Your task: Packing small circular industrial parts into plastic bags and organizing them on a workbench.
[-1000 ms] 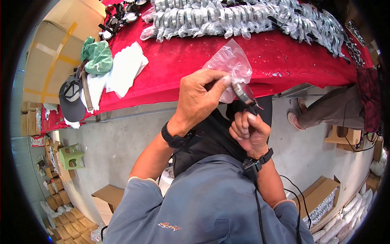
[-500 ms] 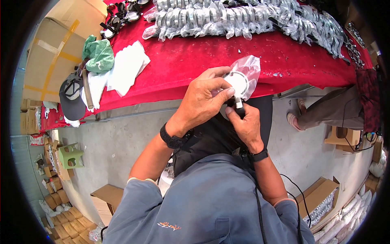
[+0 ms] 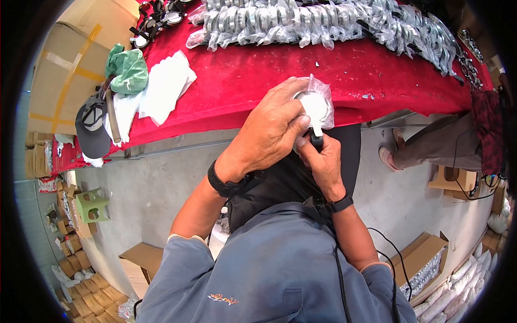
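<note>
Head view shows a small clear plastic bag [image 3: 318, 105] with something white inside, held up in front of the red table [image 3: 258, 75]. Left hand [image 3: 272, 132] wraps tight around the bag. Right hand [image 3: 323, 161] pinches a black piece [image 3: 316, 141] just under it. Rows of bagged parts [image 3: 323, 21] lie on the table behind.

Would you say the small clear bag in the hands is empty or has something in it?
Filled: the clear bag shows a white round item inside, pinched by the left hand above the right hand.
</note>
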Action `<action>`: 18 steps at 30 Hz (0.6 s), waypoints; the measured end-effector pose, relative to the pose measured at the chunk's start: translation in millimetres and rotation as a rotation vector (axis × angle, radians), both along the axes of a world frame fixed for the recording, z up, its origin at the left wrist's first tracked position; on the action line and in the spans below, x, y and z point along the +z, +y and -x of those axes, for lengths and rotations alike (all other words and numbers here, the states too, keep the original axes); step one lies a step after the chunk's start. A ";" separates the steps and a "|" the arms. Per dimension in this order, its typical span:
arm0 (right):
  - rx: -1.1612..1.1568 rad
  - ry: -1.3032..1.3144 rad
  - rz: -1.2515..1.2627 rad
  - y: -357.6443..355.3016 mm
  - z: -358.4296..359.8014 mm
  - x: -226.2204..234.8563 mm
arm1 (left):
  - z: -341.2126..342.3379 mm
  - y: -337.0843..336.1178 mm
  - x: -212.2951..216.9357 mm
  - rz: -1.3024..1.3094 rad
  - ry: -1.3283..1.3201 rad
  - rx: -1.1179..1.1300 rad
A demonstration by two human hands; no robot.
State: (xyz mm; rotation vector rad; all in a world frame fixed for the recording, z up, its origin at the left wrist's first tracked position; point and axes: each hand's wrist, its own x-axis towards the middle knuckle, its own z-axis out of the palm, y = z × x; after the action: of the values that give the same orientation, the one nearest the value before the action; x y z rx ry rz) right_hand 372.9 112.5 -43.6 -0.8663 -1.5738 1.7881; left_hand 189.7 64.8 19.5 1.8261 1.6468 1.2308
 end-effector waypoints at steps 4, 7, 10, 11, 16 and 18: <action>-0.088 -0.119 -0.318 -3.1 9.3 -11.7 | -5.2 2.7 -4.0 0.021 -0.006 -0.069; -0.085 -0.265 -0.341 2.2 12.0 -10.3 | -16.8 5.0 -4.0 -0.010 0.043 -0.111; -0.270 -0.060 -0.180 5.1 13.8 -2.3 | -35.2 -3.2 -1.7 -0.032 -0.066 -0.065; -0.292 0.003 -0.145 6.9 10.6 -4.9 | -38.9 -6.0 -2.0 -0.062 -0.140 -0.004; -0.278 -0.082 -0.270 6.6 10.2 -8.3 | -37.9 -20.2 -20.7 0.038 -0.714 0.277; -0.262 -0.097 -0.371 2.6 13.3 -5.8 | -32.5 -17.6 -36.7 0.044 -0.679 0.281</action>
State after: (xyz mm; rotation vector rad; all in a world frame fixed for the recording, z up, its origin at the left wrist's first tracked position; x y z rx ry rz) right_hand 359.5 115.1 -49.4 -0.9362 -1.6936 1.2381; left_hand 222.2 47.2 -17.2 0.9861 1.5236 1.6732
